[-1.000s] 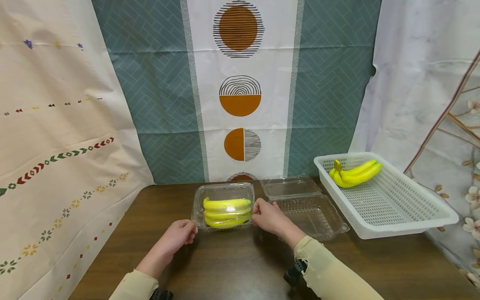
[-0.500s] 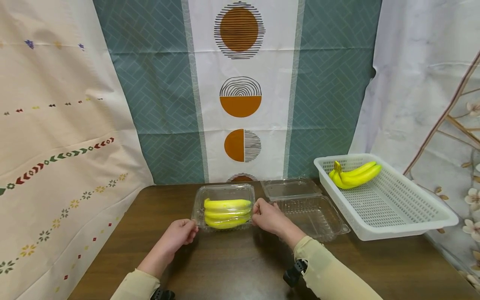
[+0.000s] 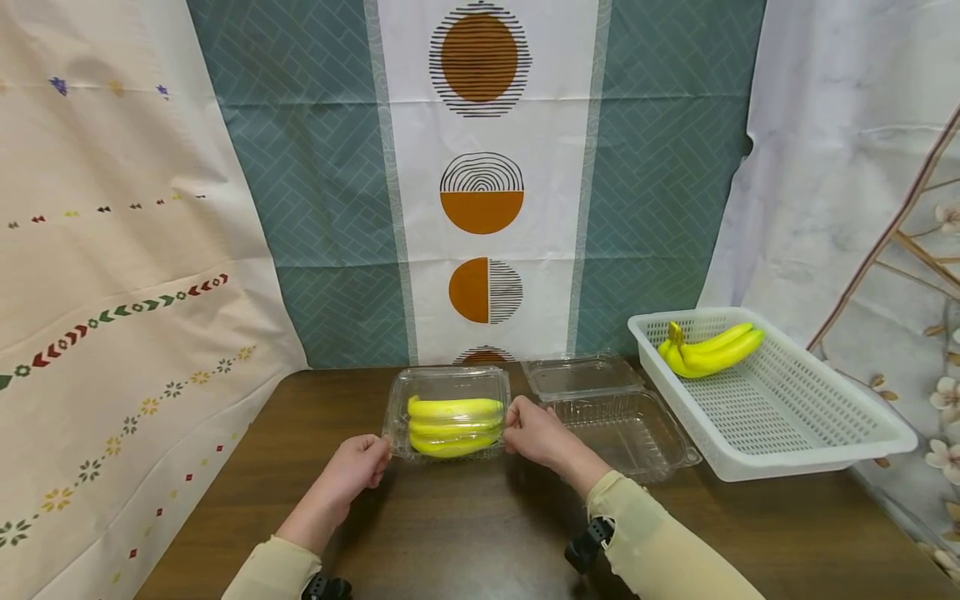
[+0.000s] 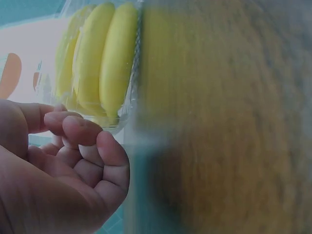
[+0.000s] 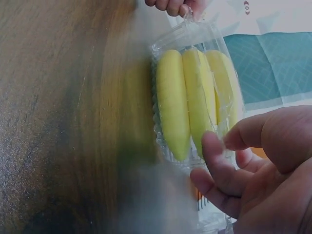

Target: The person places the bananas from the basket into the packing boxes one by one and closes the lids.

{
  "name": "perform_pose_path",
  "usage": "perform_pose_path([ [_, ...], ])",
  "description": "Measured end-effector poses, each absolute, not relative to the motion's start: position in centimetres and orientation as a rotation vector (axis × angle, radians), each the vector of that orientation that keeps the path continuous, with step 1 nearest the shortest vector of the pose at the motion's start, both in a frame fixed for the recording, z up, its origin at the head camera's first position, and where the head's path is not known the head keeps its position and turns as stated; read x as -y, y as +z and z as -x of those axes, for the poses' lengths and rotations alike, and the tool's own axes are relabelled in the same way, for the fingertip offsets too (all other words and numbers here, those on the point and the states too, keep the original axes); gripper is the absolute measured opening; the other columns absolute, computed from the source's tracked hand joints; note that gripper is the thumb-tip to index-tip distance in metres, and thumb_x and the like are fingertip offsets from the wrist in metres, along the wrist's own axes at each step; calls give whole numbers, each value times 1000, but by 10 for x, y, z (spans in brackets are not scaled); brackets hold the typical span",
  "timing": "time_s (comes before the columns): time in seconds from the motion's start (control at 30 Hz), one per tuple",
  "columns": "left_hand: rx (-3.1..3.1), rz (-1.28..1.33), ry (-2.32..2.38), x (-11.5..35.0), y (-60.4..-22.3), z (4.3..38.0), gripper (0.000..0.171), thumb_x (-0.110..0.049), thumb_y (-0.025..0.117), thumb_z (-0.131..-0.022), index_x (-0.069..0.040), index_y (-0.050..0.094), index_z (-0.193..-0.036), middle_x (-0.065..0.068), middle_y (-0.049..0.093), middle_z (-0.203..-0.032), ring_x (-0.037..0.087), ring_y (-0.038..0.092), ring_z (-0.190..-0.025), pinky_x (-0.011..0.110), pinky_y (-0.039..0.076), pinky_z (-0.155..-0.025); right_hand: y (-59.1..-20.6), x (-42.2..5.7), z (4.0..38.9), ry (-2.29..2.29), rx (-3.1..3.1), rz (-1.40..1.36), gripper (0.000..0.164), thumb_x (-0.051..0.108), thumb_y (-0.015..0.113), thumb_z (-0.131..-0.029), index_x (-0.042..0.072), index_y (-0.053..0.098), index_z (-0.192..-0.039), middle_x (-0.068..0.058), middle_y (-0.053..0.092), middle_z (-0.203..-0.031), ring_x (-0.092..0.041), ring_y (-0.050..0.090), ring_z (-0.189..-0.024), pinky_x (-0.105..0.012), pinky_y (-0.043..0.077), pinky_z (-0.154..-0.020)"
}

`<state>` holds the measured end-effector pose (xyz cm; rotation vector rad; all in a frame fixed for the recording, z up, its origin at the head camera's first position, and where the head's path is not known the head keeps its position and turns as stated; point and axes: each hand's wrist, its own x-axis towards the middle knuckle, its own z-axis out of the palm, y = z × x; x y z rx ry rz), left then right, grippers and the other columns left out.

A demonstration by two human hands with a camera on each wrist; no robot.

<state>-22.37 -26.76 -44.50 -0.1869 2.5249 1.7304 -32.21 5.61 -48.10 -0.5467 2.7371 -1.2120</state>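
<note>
Here, left hand (image 3: 349, 472) and right hand (image 3: 538, 430) pinch one box (image 3: 450, 383); one banana bunch (image 3: 454, 428) inside

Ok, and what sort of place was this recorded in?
Probably a staged indoor recording corner: a teal-and-white patterned cloth hangs behind a dark wooden table, a cream patterned cloth hangs at the left, and a clear container of bananas is on the table.
</note>
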Motion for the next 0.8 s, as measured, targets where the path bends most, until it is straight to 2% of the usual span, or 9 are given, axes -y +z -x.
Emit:
perform_pose_path([
  [0.1, -2508, 173, 1737, 269, -444, 224, 38, -23, 56, -115, -2, 60, -83, 3, 51, -75, 20, 49, -69, 35, 45, -71, -476, -57, 318, -1198, -2748, 543, 10, 16, 66, -99, 19, 56, -100, 10, 74, -78, -14, 70, -84, -67, 2, -131],
  [0.17, -2497, 166, 1733, 270, -443, 225, 38, -22, 56, -114, -4, 59, -82, 3, 51, -75, 20, 49, -69, 34, 45, -71, -474, -56, 318, -1188, -2756, 503, 11, 16, 67, -97, 20, 57, -99, 12, 76, -79, -16, 69, -95, -67, 7, -131],
  [0.3, -2487, 153, 1720, 270, -442, 225, 35, -21, 56, -113, -3, 61, -83, 3, 52, -76, 20, 49, -70, 34, 44, -70, -460, -54, 305, -1259, -2725, 486, 9, 13, 63, -99, 17, 56, -99, 8, 77, -78, -22, 70, -109, -70, 9, -129],
  [0.5, -2513, 143, 1713, 268, -444, 228, 32, -19, 53, -113, -2, 64, -88, 2, 50, -74, 20, 47, -69, 35, 43, -72, -424, -50, 275, -1325, -2653, 459, 12, 1, 61, -99, 12, 55, -98, 1, 75, -74, -24, 74, -103, -68, 1, -132],
  [0.6, -2526, 152, 1709, 267, -446, 229, 30, -17, 53, -112, -3, 62, -87, 1, 47, -72, 20, 45, -68, 36, 44, -72, -421, -50, 272, -1325, -2651, 484, 13, 1, 60, -99, 12, 54, -98, 3, 74, -72, -21, 73, -102, -68, 0, -131],
  [0.8, -2589, 196, 1652, 265, -445, 232, 29, -14, 54, -107, -3, 60, -81, 0, 44, -66, 18, 42, -62, 34, 44, -67, -415, -48, 269, -1286, -2680, 441, 15, 0, 63, -98, 11, 54, -96, 2, 74, -70, -23, 72, -106, -66, 2, -132],
])
